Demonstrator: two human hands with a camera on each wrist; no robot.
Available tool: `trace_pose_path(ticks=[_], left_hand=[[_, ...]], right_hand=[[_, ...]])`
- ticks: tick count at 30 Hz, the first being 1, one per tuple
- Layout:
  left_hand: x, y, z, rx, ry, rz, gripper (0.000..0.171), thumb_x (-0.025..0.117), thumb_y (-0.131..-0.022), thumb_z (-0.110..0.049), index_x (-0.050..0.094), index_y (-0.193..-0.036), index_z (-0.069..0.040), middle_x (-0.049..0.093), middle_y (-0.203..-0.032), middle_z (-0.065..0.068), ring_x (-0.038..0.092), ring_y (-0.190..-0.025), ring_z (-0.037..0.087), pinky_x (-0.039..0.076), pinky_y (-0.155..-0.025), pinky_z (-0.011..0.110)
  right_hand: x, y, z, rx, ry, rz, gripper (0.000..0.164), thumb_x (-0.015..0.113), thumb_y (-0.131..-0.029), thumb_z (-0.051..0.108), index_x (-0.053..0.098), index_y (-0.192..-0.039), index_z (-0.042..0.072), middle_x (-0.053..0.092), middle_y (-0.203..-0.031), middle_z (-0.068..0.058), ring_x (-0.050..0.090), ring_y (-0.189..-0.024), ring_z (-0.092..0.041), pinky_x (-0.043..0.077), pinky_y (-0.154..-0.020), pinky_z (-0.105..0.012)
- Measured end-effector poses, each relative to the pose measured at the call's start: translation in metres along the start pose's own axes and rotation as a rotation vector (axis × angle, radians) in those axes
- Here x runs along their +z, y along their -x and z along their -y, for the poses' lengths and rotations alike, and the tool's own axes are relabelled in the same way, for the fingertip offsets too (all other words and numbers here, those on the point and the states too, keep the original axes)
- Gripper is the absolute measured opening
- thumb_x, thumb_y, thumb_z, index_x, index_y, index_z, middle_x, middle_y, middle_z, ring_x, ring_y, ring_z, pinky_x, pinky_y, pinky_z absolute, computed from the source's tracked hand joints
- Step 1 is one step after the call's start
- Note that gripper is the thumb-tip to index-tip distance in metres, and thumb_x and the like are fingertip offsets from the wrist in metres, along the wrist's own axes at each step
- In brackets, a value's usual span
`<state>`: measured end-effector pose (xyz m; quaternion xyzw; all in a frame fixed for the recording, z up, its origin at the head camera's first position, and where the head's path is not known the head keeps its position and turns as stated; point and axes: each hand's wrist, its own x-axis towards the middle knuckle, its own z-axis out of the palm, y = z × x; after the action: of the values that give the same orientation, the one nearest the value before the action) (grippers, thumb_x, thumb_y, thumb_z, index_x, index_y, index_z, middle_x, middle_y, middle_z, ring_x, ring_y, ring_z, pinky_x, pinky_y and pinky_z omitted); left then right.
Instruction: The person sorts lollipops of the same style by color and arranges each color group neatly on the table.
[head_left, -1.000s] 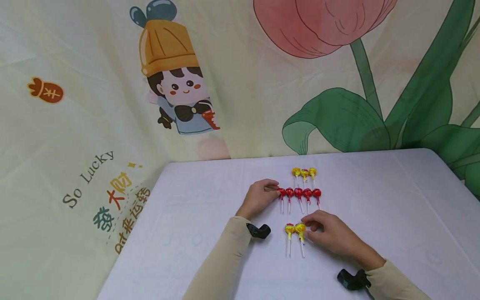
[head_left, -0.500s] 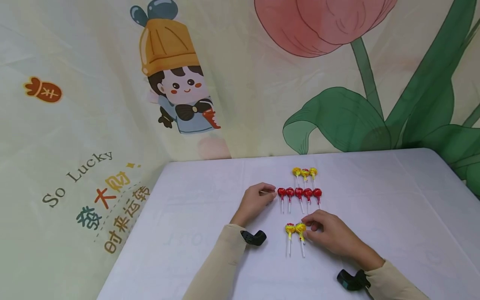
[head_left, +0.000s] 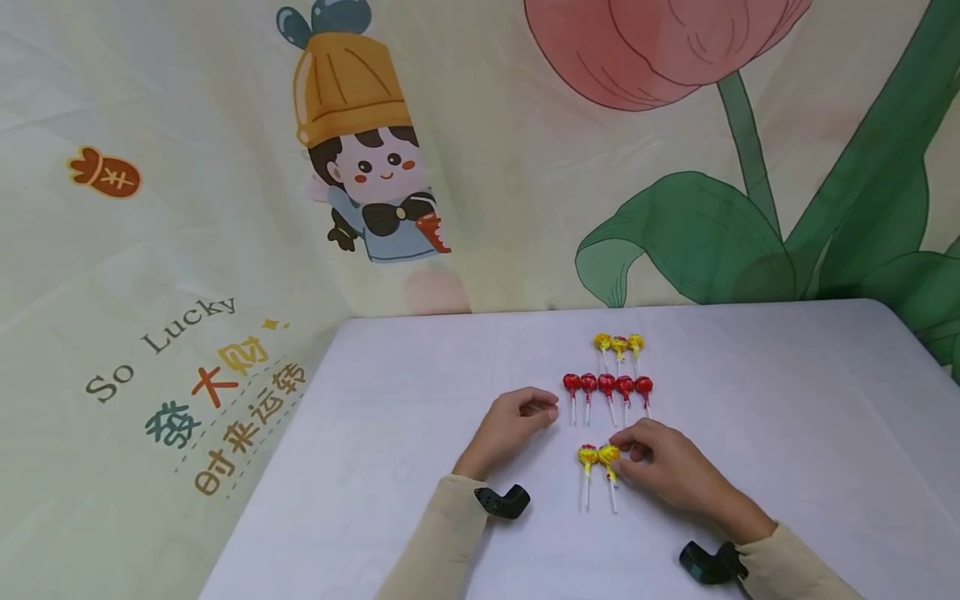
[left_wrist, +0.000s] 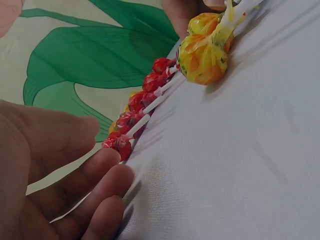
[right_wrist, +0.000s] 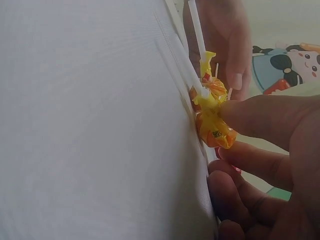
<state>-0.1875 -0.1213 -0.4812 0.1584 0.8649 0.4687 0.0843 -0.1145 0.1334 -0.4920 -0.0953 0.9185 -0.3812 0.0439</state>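
Observation:
Two yellow-wrapped lollipops (head_left: 587, 454) lie side by side near the front, sticks toward me. My right hand (head_left: 667, 467) pinches the head of the right-hand yellow lollipop (right_wrist: 216, 131) between thumb and index finger, as the right wrist view shows. To the left, my left hand (head_left: 510, 425) holds nothing, its fingers loosely bent just above the tabletop. Its fingertips are nearest the left end of a row of several red lollipops (head_left: 606, 385); in the left wrist view they overlap the closest red lollipop (left_wrist: 119, 145).
Behind the red row, three more yellow lollipops (head_left: 619, 346) lie on the white-covered table (head_left: 420, 375). A printed cloth backdrop (head_left: 510, 208) hangs along the table's far edge. Each wrist carries a small black camera (head_left: 504, 502).
My left hand has left the leftmost red lollipop and drawn back toward me. The right hand stays at the yellow lollipop. The head view has shifted slightly.

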Motion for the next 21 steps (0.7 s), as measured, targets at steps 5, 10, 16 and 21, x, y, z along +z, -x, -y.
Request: trace_pose_path(ticks=[5,10,16,21], left_hand=[[0.004,0.009,0.000,0.006,-0.003,0.026,0.024,0.071,-0.095,-0.031,0.073,-0.116,-0.020,0.069,-0.102,-0.012,0.062,-0.091,0.010,0.052,-0.080,0.031],[0.009,0.016,-0.003,0.019,-0.005,0.048,0.023,0.072,-0.094,-0.031,0.073,-0.114,-0.020,0.069,-0.099,-0.012,0.063,-0.089,0.008,0.052,-0.080,0.029],[0.014,0.022,-0.006,0.047,-0.001,0.081,0.023,0.071,-0.094,-0.030,0.073,-0.114,-0.019,0.068,-0.096,-0.012,0.062,-0.086,0.009,0.052,-0.078,0.027],[0.017,0.026,-0.007,0.054,-0.002,0.123,0.023,0.071,-0.095,-0.029,0.073,-0.116,-0.019,0.068,-0.098,-0.012,0.062,-0.086,0.008,0.051,-0.077,0.026]], right_hand=[[0.000,-0.001,-0.001,0.010,-0.002,0.000,0.025,0.079,-0.087,0.024,0.073,-0.111,0.020,0.058,-0.093,0.007,0.052,-0.082,-0.013,0.047,-0.070,-0.029],[0.000,-0.002,0.001,0.015,0.014,-0.004,0.027,0.080,-0.087,0.026,0.074,-0.112,0.020,0.057,-0.092,0.007,0.051,-0.082,-0.013,0.046,-0.070,-0.029],[-0.001,-0.001,0.003,0.017,0.032,-0.010,0.027,0.080,-0.086,0.026,0.074,-0.112,0.021,0.056,-0.091,0.007,0.051,-0.082,-0.013,0.046,-0.070,-0.030],[-0.002,0.000,0.003,0.012,0.020,0.002,0.027,0.079,-0.087,0.025,0.074,-0.112,0.021,0.056,-0.092,0.007,0.051,-0.082,-0.013,0.046,-0.070,-0.030]])
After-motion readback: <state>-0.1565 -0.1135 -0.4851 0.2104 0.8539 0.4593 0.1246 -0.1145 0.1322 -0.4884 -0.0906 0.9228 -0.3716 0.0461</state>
